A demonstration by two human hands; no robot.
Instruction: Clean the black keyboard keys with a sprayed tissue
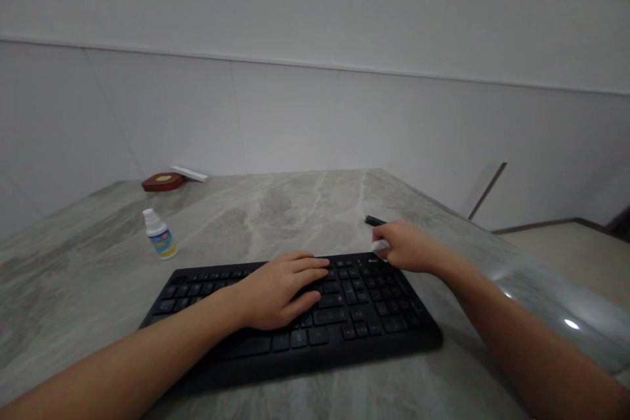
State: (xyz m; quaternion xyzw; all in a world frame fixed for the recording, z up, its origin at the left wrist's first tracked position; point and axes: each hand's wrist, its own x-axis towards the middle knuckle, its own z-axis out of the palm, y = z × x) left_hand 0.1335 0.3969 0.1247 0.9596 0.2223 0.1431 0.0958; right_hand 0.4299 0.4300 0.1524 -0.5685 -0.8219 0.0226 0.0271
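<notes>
A black keyboard [339, 341] lies on the grey marbled table, angled a little. My left hand [288, 289] rests flat across its middle keys, fingers spread and pointing right, and holds nothing. Over the keyboard's far right corner, my right hand [406, 246] is closed on a small white wad [380, 246] that looks like tissue or cloth; most of it is hidden in the fingers. A thin black pen-like stick [375, 220] shows just beyond the right hand, its other end hidden behind the knuckles. I cannot tell whether the hand touches it.
Left of the keyboard stands a small white bottle [161, 236] with a blue and yellow label. At the table's far left are a reddish-brown box [162, 182] and a flat white object [191, 174]. Behind the table [295, 210] rises a pale wall [295, 118].
</notes>
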